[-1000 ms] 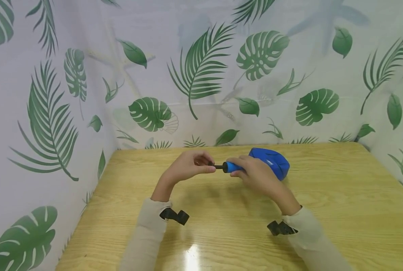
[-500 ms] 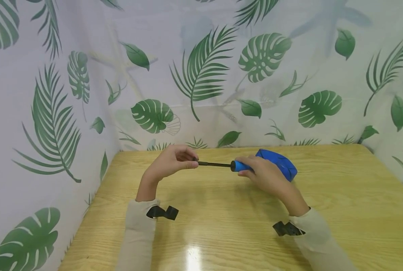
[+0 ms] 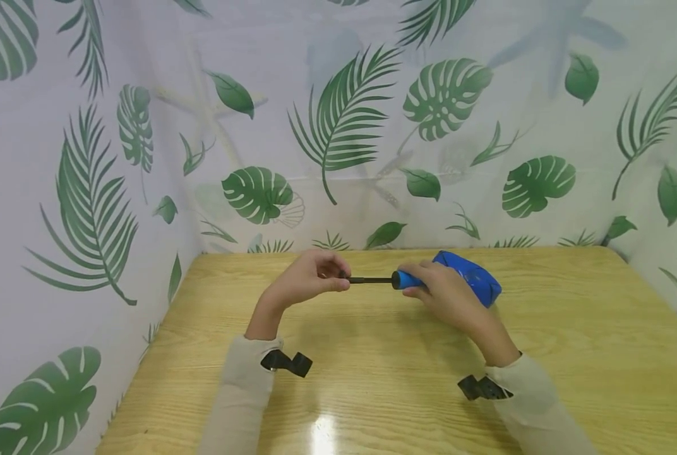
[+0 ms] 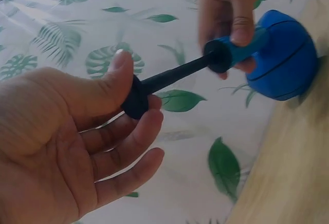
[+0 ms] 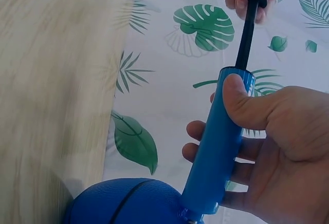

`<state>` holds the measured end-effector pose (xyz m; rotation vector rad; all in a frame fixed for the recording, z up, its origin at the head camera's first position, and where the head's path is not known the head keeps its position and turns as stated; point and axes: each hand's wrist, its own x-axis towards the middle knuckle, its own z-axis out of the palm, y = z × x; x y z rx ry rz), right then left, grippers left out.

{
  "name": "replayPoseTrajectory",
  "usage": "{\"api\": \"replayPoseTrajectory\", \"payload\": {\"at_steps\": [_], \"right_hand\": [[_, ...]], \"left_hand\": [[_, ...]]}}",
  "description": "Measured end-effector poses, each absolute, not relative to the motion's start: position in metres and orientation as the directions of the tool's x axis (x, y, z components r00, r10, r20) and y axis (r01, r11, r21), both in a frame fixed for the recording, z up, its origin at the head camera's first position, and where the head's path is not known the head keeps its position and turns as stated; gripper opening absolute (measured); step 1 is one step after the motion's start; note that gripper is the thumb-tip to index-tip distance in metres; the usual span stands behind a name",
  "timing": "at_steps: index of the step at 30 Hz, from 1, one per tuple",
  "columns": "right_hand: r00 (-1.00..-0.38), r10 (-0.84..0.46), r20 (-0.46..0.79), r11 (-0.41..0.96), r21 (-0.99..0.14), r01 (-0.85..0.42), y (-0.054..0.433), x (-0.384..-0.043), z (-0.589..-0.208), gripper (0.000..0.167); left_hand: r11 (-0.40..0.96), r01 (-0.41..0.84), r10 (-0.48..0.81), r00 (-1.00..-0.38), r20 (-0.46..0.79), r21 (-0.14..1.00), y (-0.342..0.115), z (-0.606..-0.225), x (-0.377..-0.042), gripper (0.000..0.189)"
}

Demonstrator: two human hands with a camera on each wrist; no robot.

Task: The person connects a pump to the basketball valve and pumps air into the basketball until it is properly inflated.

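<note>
1. Left hand (image 3: 304, 278) is nearer the blue barrel (image 3: 409, 280) than 0.5 s ago, yet farther from it than 1.0 s ago.
2. Exposed length of black rod (image 3: 372, 280): short at 1.0 s ago, long at 0.5 s ago, now in between.
3. Rod runs about level in head view; at 0.5 s ago it slopes slightly down toward the barrel.
4. Right hand (image 3: 449, 294), barrel and blue ball (image 3: 477, 278) sit slightly farther right than 1.0 s ago.
</note>
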<state>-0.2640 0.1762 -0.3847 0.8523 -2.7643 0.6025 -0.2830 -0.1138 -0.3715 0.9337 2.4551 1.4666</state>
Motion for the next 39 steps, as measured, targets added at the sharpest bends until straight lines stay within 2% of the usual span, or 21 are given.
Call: {"api": "replayPoseTrajectory", "payload": {"at_steps": [4, 10, 16, 29, 39], "right_hand": [[-0.805, -0.51, 0.304, 0.753, -0.294, -0.588, 0.171, -0.263, -0.387, 0.036], [-0.787, -0.523, 0.326, 0.738, -0.289, -0.61, 0.164, -0.262, -0.39, 0.034], [-0.782, -0.532, 0.324, 0.736, -0.279, -0.616, 0.163, -0.261, -0.392, 0.034], [-0.819, -0.525, 0.23, 0.713, -0.407, -0.571, 0.17, -0.262, -0.387, 0.038], [-0.847, -0.482, 0.224, 0.743, -0.408, -0.531, 0.183, -0.269, -0.383, 0.041]], "left_hand": [[0.355, 0.447, 0.581, -0.794, 0.181, 0.821, -0.096, -0.381, -0.283, 0.012], [0.374, 0.447, 0.541, -0.817, 0.2, 0.813, -0.071, -0.392, -0.281, 0.013], [0.364, 0.474, 0.552, -0.803, 0.225, 0.801, -0.064, -0.396, -0.281, 0.015], [0.342, 0.453, 0.589, -0.786, 0.188, 0.824, -0.085, -0.382, -0.28, 0.024], [0.33, 0.415, 0.515, -0.832, 0.207, 0.848, -0.13, -0.357, -0.277, 0.017]]}}
